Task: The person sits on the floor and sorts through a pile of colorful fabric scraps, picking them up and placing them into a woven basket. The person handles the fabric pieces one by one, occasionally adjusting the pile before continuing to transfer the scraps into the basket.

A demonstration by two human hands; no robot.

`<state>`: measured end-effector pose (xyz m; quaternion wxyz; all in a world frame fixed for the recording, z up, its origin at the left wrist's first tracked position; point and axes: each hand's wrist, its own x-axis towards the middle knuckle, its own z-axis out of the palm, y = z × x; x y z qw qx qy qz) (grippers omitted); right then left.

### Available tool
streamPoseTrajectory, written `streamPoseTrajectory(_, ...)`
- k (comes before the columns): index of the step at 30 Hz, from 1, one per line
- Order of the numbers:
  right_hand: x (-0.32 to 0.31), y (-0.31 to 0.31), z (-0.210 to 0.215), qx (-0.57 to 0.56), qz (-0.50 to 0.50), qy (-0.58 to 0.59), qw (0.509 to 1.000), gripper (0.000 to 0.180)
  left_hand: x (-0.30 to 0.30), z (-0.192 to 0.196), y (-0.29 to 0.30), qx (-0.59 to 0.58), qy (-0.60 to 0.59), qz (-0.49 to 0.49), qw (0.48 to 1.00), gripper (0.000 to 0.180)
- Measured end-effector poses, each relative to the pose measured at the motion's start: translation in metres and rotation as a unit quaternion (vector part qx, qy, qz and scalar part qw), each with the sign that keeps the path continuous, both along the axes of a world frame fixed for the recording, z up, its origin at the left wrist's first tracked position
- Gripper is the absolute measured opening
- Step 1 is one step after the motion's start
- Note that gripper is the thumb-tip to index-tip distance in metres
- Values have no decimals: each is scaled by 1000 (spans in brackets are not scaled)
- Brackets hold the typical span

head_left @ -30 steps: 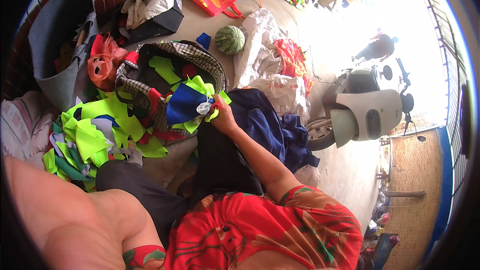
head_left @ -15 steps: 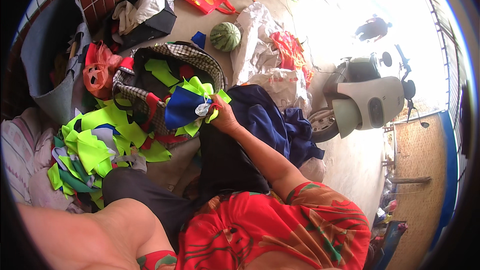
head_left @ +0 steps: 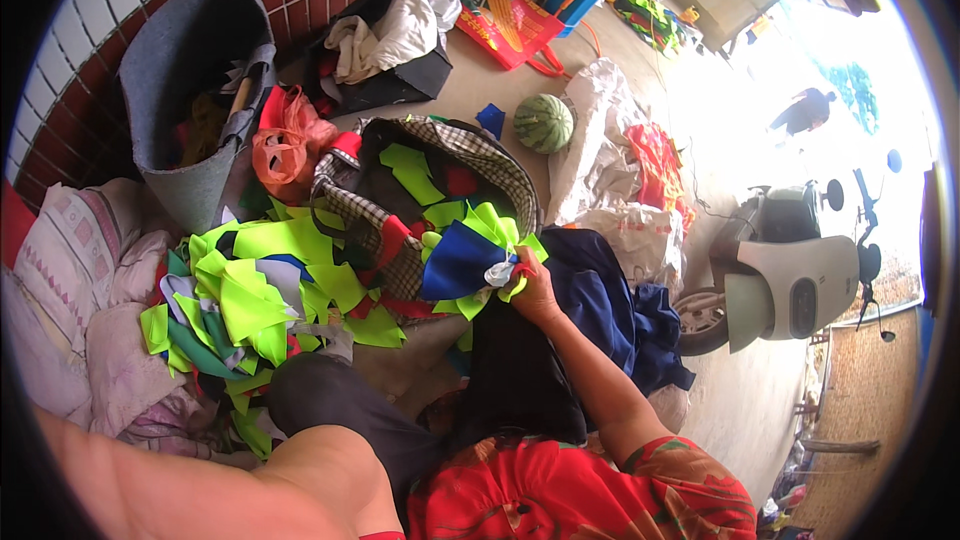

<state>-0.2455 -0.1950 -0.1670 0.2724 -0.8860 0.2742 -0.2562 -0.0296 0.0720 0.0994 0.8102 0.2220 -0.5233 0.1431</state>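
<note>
My right hand (head_left: 533, 288) is closed round the gathered end of a bundle of fabric scraps (head_left: 462, 258), blue and neon yellow-green, with a small white piece by the fingers. The bundle is held at the near right rim of a black-and-white checked bag (head_left: 487, 154), which lies open with more scraps inside. My left arm (head_left: 240, 485) runs off the lower left edge, and its hand is out of sight. To the left of the bag lies a loose heap of scraps (head_left: 245, 300), mostly neon yellow-green with grey and dark green pieces.
Behind the heap stand a grey felt-like bin (head_left: 180, 70), a pink plastic bag (head_left: 285, 152) and a black bag (head_left: 400, 80) with white cloth. A watermelon (head_left: 543, 123) sits beside white sacking (head_left: 595, 160). Dark blue cloth (head_left: 590, 290) lies right, before a parked scooter (head_left: 790, 270).
The whole view has shifted, so things appear farther right and lower. My right hand keeps its hold on the scrap bundle at the checked bag.
</note>
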Motion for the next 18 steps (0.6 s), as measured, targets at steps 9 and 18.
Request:
streamPoseTrajectory(9, 1, -3, -1, -10, -4, 10, 1000, 51, -8, 3, -18, 2, -12, -6, 1000, 44)
streamPoseTrajectory(18, 2, -5, -6, 2, 7, 0, 1000, 50, -31, 23, -52, 20, -21, -54, 998, 42)
